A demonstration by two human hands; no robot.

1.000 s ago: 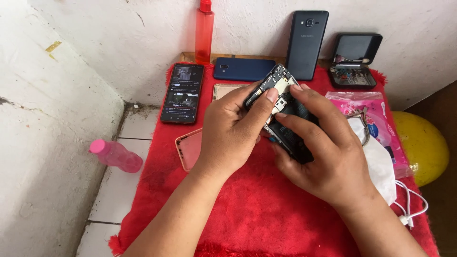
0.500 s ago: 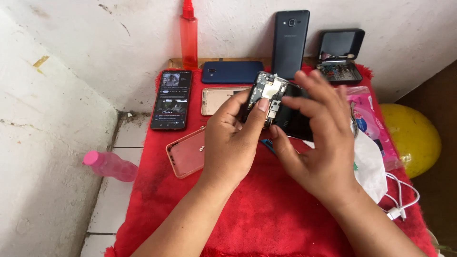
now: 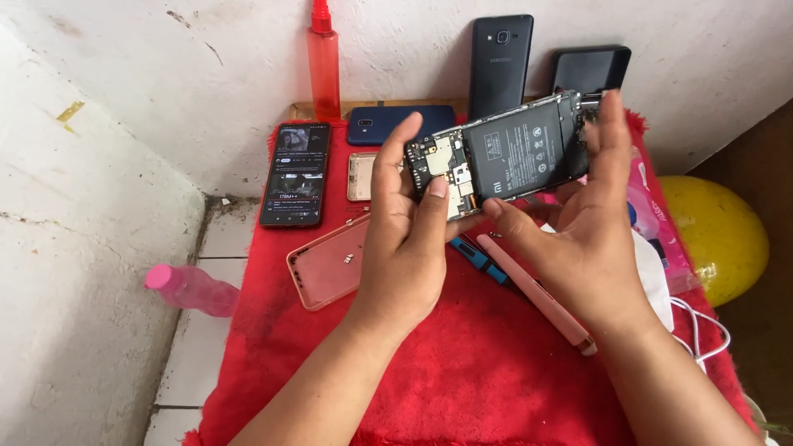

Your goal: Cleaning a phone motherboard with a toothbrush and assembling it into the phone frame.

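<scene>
Both hands hold up an opened phone (image 3: 504,153) with its back cover off, so the black battery and circuit board face me. My left hand (image 3: 409,239) grips its left end, thumb on the board and fingers behind. My right hand (image 3: 582,223) holds the right end, fingers up along the edge. Below them on the red cloth (image 3: 462,380) lie a pink phone back cover (image 3: 326,264), a pink pen-like tool (image 3: 537,293) and a blue-handled tool (image 3: 479,258).
A lit phone (image 3: 296,173), a gold phone piece (image 3: 361,176) and a dark blue phone (image 3: 388,124) lie at the back. A black phone (image 3: 500,62) and a dark case (image 3: 591,68) lean on the wall beside a red bottle (image 3: 324,62). Pink bottle (image 3: 192,289) left; yellow ball (image 3: 714,235), white cable (image 3: 702,334) right.
The hands have turned the opened phone from edge-on to flat, so its battery side faces me, and raised it. My right hand slid to the phone's right end, uncovering the pink tool.
</scene>
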